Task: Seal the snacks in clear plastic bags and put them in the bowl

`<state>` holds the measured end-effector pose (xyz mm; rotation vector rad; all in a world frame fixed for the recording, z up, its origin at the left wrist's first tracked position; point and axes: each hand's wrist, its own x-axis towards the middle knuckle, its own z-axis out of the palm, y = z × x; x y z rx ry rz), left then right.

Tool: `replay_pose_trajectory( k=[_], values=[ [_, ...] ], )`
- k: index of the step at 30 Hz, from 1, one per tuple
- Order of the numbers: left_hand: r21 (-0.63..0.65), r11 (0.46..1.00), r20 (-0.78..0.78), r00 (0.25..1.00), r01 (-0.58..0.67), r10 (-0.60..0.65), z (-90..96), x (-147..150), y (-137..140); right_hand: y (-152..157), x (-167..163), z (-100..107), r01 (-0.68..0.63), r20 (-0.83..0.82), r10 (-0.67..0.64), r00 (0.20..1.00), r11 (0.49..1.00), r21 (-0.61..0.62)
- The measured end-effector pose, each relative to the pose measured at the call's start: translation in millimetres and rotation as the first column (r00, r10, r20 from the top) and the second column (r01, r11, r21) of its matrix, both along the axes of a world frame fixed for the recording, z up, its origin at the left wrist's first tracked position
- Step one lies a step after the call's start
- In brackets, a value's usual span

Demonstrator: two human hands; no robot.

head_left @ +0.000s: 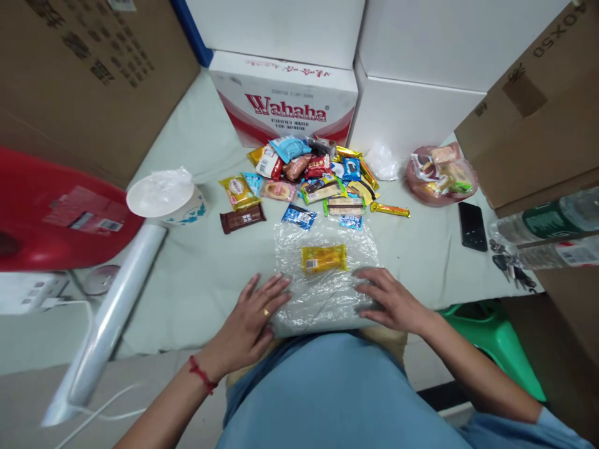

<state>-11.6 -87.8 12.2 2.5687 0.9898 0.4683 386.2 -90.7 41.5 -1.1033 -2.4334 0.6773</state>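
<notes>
A sheet of clear plastic wrap (322, 299) lies crinkled on the table in front of me. On its upper middle rests a snack in a yellow wrapper (324, 258). My left hand (255, 321), with a ring and a red cord at the wrist, is at the sheet's left edge, fingers stretched out. At the right edge my right hand (390, 299) touches the sheet with its fingers apart. Neither hand grips anything that I can see. Just beyond the sheet is a pile of packaged snacks (318, 168), with a brown-wrapped bar (242, 218) at its left.
A paper bucket (187, 209) stands left, near a roll of plastic film (116, 299) and a red stool (70, 212). At right are a pink bowl of snacks (433, 193), a phone (472, 226), keys (512, 265) and bottles (556, 215). A Wahaha box (285, 100) stands behind.
</notes>
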Motion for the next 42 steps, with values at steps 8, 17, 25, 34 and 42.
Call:
replay_pose_trajectory(
  k=[8, 17, 25, 34, 42],
  values=[
    [-0.164, 0.946, 0.11, 0.948, -0.279, 0.299, -0.7, 12.0, 29.9, 15.4, -5.8, -5.8, 0.102, -0.129, -0.11, 0.985, 0.992, -0.07],
    [-0.182, 0.745, -0.022, 0.76, -0.642, 0.65, 6.2, 44.1, 102.8, 99.5, -18.7, 20.2, 0.494, 0.213, -0.49, 0.845, 0.869, 0.038],
    [0.083, 0.584, 0.278, 0.581, -0.808, 0.765, 26.1, 40.4, 69.4, 69.1, -68.9, 6.0, 0.038, 0.14, -0.054, 0.989, 0.993, 0.116],
    [0.111, 0.942, -0.005, 0.948, -0.316, 0.319, 9.8, 104.8, 37.7, 101.2, -61.0, 15.6, 0.079, 0.132, -0.076, 0.988, 0.997, -0.015],
    [0.11, 0.94, -0.073, 0.941, -0.322, 0.331, 10.7, 109.2, 42.3, 173.1, -89.0, 8.4, 0.307, 0.431, -0.332, 0.839, 0.943, 0.129]
  ],
)
